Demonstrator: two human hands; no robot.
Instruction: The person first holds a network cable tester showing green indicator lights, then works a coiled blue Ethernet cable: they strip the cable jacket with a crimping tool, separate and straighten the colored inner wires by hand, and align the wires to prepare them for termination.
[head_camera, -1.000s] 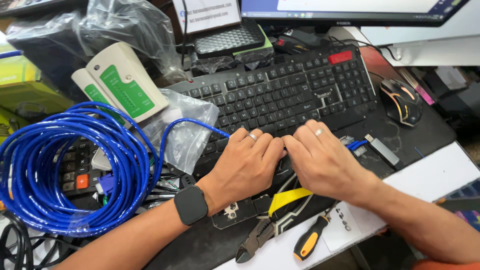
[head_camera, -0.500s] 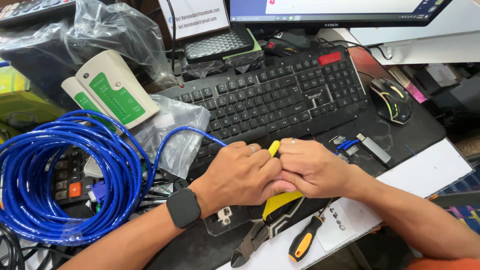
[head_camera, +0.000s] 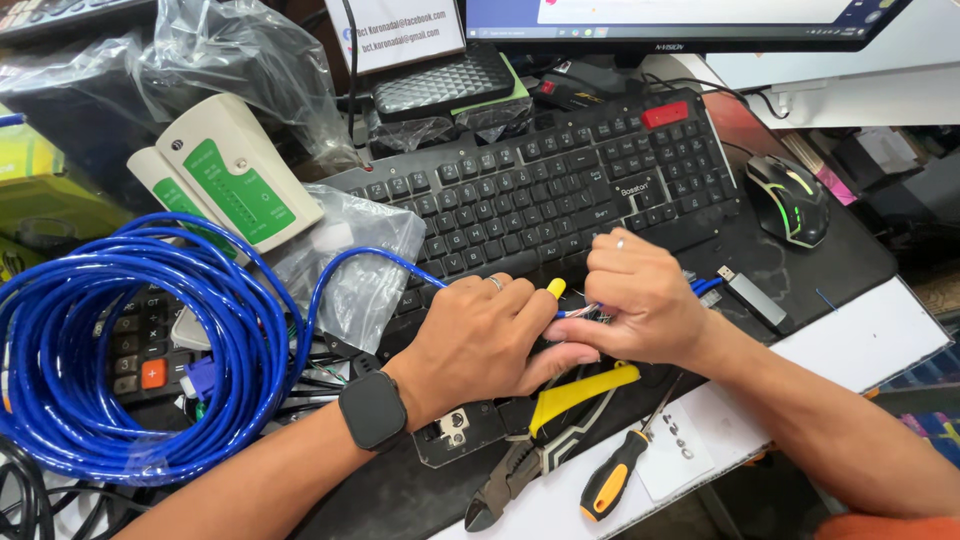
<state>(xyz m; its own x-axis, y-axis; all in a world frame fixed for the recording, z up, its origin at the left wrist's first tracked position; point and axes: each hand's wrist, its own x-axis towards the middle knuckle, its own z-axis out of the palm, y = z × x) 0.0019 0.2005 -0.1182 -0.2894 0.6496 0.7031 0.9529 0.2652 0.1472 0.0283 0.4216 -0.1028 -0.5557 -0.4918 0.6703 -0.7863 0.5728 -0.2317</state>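
My left hand (head_camera: 482, 335), with a black smartwatch (head_camera: 372, 410) on the wrist, grips the end of a blue network cable (head_camera: 345, 262) together with a small yellow-tipped tool (head_camera: 555, 288). My right hand (head_camera: 640, 295) pinches the thin coloured wires (head_camera: 582, 312) that stick out of that cable end. Both hands meet over the front edge of a black keyboard (head_camera: 540, 190). The cable runs left into a large blue coil (head_camera: 110, 350).
A cream and green cable tester (head_camera: 225, 180) lies by plastic bags (head_camera: 350, 270). Yellow-handled cutters (head_camera: 545, 430) and a black and orange screwdriver (head_camera: 615, 480) lie below my hands. A black mouse (head_camera: 787, 198), a small grey stick (head_camera: 748, 292), a calculator (head_camera: 140, 350) and a monitor edge (head_camera: 680, 25) surround them.
My hands have lifted off the keyboard's lower keys and come together; the yellow-tipped tool and the cable's bared wires now show between them. The view has shifted slightly.
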